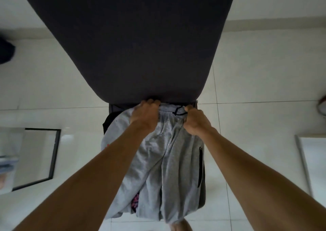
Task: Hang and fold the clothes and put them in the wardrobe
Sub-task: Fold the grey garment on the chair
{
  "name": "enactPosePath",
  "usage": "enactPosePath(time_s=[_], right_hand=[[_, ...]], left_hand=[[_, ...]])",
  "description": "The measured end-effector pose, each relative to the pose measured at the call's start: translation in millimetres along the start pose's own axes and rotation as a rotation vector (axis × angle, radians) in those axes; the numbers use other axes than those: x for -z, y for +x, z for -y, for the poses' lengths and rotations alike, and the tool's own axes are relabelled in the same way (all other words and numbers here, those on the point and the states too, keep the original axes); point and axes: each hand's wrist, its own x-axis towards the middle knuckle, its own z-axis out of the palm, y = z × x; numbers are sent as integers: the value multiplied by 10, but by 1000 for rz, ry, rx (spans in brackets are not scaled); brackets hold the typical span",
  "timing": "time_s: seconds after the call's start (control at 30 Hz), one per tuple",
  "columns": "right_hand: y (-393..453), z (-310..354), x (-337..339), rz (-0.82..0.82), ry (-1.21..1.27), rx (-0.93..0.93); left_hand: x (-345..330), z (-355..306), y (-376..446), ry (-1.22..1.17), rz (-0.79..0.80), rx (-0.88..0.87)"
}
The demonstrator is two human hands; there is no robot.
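A large dark grey padded surface (130,42), perhaps a mattress or cushion, is filling the upper middle of the view and narrowing toward a rounded lower edge. Pale glossy floor tiles (255,93) are spreading out on both sides of it, with thin grout lines crossing them. A black-framed glass panel (38,156) is lying on the floor at the left, reflecting the light. A pale-framed panel (312,162) is sitting at the right edge, cut off by the frame. A dark shape (6,51) is showing at the far left edge, too blurred to identify. A reddish round object (322,105) is peeking in at the right edge.
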Motion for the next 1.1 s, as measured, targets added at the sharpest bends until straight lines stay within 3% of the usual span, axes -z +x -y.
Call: enactPosePath(time_s=[0.1, 0.37, 0.53, 0.7, 0.83, 0.97, 1.1], right_hand=[[102, -93, -85, 32, -47, -20], [48, -315, -78, -70, -138, 35], [-323, -291, 127, 19, -209, 136], [-1054, -36, 452, 57, -186, 190], [-1878, 214, 732, -15, -192, 257], [-3015, 408, 890, -43, -192, 298], [-3934, 508, 931, -120, -189, 376]], left_hand=[[-74, -44, 50, 113, -24, 5], [-144, -108, 17, 255, -84, 26], [-15, -92, -261, 249, -52, 9], [516, 13, -853, -5, -85, -3], [1114, 240, -1540, -186, -151, 16], [1765, 383, -2624, -285, -270, -71], [2260, 352, -3669, -353, -234, -165]])
